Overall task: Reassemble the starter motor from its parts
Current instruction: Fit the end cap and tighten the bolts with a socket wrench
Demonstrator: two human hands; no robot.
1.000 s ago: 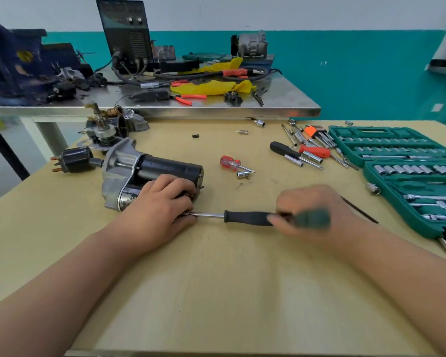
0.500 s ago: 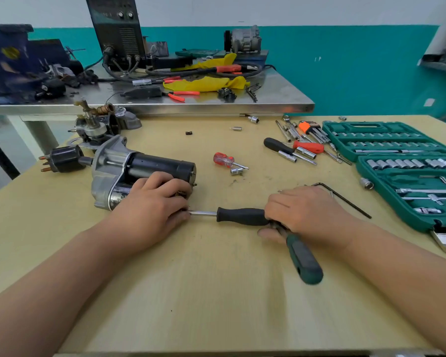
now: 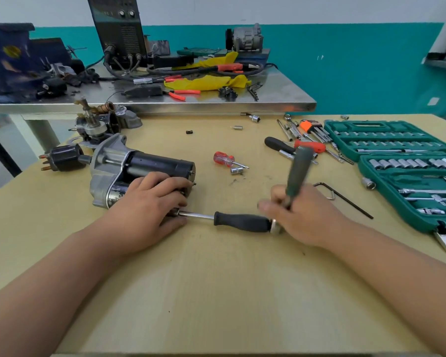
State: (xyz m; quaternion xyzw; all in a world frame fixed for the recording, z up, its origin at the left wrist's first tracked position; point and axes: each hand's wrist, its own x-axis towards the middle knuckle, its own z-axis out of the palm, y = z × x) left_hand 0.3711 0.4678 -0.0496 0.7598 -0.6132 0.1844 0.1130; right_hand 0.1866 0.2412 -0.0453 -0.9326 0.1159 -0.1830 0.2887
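The starter motor, a silver housing with a black cylinder, lies on its side on the wooden table. My left hand rests over its near end and holds it down. A black-handled extension driver runs from the motor's near end toward my right hand. That hand grips a green-handled ratchet at the driver's end; the green handle points up and away, blurred. A black solenoid with copper terminals lies left of the motor.
Two open green socket cases fill the right side. A bent hex key lies right of my right hand. A small red screwdriver, loose sockets and other drivers lie beyond. Motor parts sit behind the starter; a steel table stands behind.
The green ratchet handle has swung from lying level, to pointing toward me, to pointing up and away. My left hand has stayed on the motor.
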